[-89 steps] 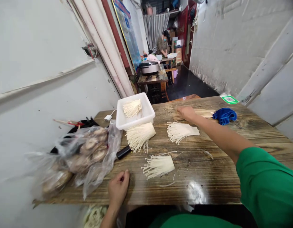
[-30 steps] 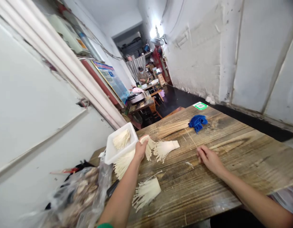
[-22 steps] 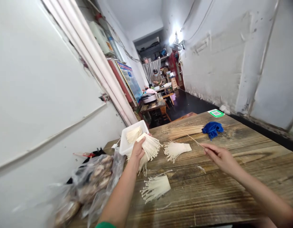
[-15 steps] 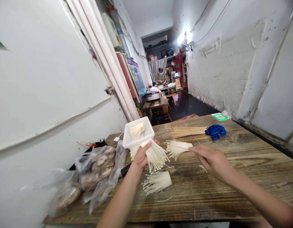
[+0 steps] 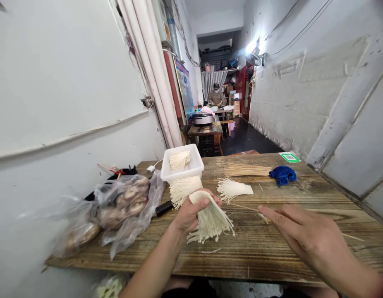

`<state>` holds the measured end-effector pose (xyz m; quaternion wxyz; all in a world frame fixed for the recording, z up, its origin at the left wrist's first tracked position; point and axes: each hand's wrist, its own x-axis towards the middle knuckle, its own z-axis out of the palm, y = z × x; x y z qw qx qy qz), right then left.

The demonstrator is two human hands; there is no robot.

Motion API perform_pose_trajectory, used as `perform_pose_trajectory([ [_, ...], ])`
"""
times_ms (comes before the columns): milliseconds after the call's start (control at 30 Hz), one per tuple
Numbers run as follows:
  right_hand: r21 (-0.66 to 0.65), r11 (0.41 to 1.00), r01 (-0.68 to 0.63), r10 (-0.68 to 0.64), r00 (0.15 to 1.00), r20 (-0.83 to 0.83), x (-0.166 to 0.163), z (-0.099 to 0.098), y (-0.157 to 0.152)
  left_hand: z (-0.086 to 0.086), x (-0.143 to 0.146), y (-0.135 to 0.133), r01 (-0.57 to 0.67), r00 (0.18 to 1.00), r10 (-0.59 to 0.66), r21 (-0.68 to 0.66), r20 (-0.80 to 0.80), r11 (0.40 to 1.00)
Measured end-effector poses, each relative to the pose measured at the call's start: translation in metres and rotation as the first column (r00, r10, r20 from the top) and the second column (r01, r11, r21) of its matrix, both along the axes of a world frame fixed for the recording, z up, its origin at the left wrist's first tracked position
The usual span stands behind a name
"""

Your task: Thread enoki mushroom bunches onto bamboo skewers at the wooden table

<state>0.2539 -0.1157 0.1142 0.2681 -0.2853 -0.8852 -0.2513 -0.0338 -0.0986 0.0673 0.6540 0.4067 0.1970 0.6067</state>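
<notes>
My left hand [image 5: 187, 213] is closed round a flat bunch of enoki mushrooms [image 5: 214, 221], its cut end bent up and the thin stems fanning down to the right. A thin bamboo skewer [image 5: 242, 206] is pinched in my right hand [image 5: 307, 236], its tip pointing left at the edge of that bunch. Whether the tip has entered the mushrooms I cannot tell. Another enoki bunch [image 5: 236, 188] lies just beyond, between the hands. Behind my left hand a further enoki portion [image 5: 183, 189] rests against the white plastic container [image 5: 198, 169], which holds more enoki [image 5: 179, 160].
Plastic bags of brownish mushrooms [image 5: 129, 203] occupy the table's left side, beside a black handle [image 5: 164, 208]. At the back right lie a bundle of skewers [image 5: 247, 169] and a blue cloth [image 5: 283, 176]. A person [image 5: 216, 96] sits far down the room.
My left hand has moved nearer with an enoki bunch, now bent in its grip. My right hand has drawn right and nearer, away from the bunch lying on the table. The view has shifted.
</notes>
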Motion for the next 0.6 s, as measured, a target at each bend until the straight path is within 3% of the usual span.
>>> perform_pose_trajectory([
  [233, 0.002, 0.999, -0.043, 0.043, 0.999, 0.007, -0.006, 0.013, -0.012, -0.001, 0.001, -0.004, 0.025, 1.000, -0.025, 0.022, -0.008, 0.999],
  [600, 0.001, 0.999, -0.050, 0.050, 0.999, -0.010, -0.008, 0.010, -0.012, 0.002, -0.001, -0.008, 0.030, 0.999, -0.028, 0.037, -0.038, 0.999],
])
